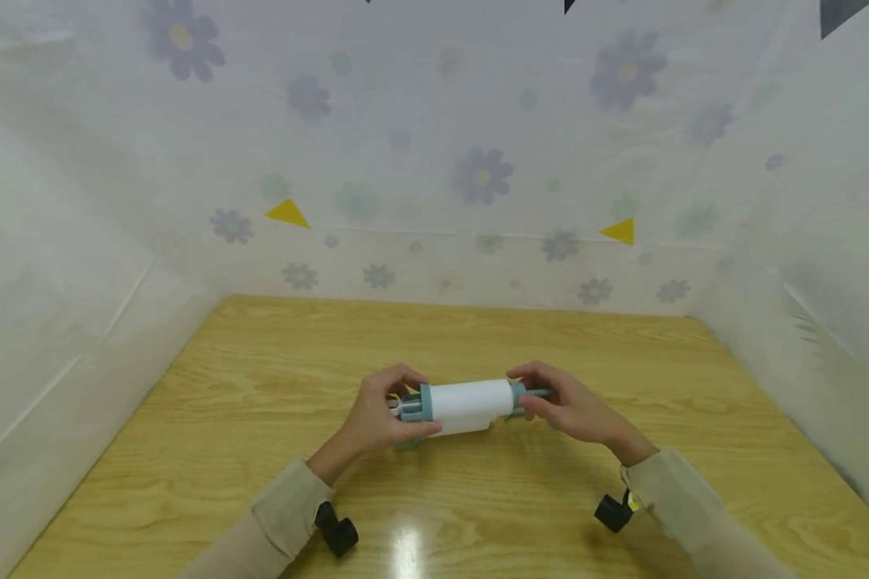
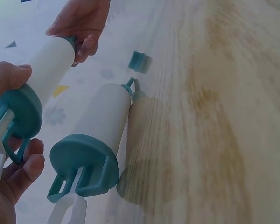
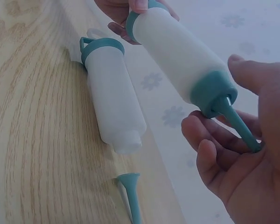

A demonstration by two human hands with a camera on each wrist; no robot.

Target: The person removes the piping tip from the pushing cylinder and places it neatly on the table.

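Note:
My left hand (image 1: 372, 410) grips the end of a white, syringe-like dispenser (image 1: 471, 404) with teal ends, its thumb along the barrel. Teal finger loops and a white pull handle (image 2: 1, 144) stick out of that end. At the other end, my right hand (image 1: 578, 408) has its fingers curled round the teal collar (image 3: 214, 91), and a slim teal nozzle (image 3: 240, 123) points toward its palm. The dispenser is held level, nearly crosswise. Below it lies a second, matching dispenser (image 3: 114, 88), mostly covered in the head view; its narrow white tip (image 3: 128, 144) is bare.
A loose teal nozzle (image 3: 131, 191) lies on the wooden table (image 1: 319, 346) beyond the second dispenser's tip. Flower-printed white sheeting (image 1: 420, 145) stands behind the table and along both sides. A small black camera (image 1: 613, 513) hangs at the right wrist.

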